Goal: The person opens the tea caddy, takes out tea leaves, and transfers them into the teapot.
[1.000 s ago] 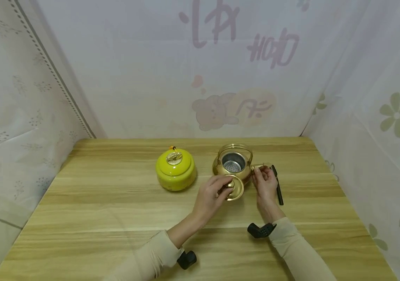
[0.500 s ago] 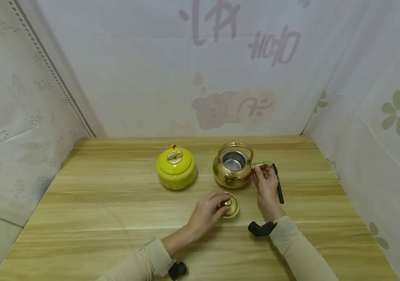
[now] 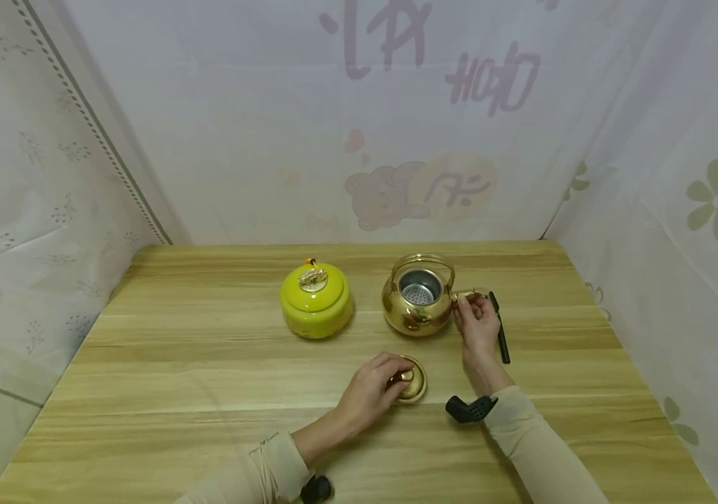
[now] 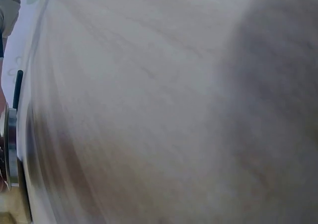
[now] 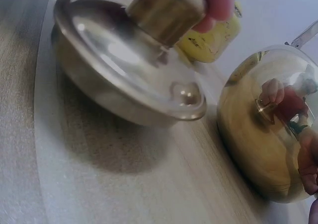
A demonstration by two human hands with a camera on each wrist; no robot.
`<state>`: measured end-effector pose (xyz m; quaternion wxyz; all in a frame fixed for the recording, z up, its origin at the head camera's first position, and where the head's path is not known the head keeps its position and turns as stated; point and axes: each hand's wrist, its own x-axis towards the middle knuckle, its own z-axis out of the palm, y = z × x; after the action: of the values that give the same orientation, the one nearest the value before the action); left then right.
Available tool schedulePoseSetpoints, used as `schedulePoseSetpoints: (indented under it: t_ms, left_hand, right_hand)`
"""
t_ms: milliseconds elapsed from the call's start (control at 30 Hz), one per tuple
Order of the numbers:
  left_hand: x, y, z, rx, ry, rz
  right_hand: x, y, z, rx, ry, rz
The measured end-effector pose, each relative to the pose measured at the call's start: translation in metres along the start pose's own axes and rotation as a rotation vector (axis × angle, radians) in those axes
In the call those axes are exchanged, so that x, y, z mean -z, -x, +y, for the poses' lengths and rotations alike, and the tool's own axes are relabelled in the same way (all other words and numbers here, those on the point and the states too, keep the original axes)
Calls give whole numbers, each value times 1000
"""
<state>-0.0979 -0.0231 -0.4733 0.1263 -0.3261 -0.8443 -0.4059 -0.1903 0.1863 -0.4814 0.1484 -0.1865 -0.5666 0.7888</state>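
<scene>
Head view, nearest first: the left forearm comes in from the lower left in a pale sleeve [image 3: 273, 465], a black wrist camera [image 3: 316, 488] at its inner side. The right sleeve [image 3: 538, 444] rises from the lower right, with a second black camera [image 3: 471, 409] at the cuff. The left hand [image 3: 365, 399] points rightward, back upward, thumb on the near side, fingers bent over the knob [image 5: 166, 15] of a round brass lid [image 3: 417, 385] and pinching it. The lid is low over the desk [image 3: 163, 357], in front of the teapot and well apart from it; whether its rim touches the wood I cannot tell. A shadow lies below it in the right wrist view.

Farther on, the right hand [image 3: 480, 332] points away from the body, wrist fairly straight, thumb to the left, pinching the spout [image 3: 467, 296] of the brass teapot [image 3: 417, 322]. The pot stands upright, its hoop handle [image 3: 422, 258] raised over a perforated steel strainer [image 3: 420, 288]. Just right of that hand lies a slim black stick [image 3: 503, 339]. A yellow lidded jar [image 3: 316, 311] stands left of the pot, and printed cloth [image 3: 258, 140] hangs behind.
</scene>
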Motion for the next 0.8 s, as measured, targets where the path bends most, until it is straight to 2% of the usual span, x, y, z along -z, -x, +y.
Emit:
schedulePoseSetpoints:
  t_ms: [800]
  left_hand:
    - [-8, 5, -4, 35, 2, -32]
  right_hand:
    - [1, -2, 1, -8, 31, 14]
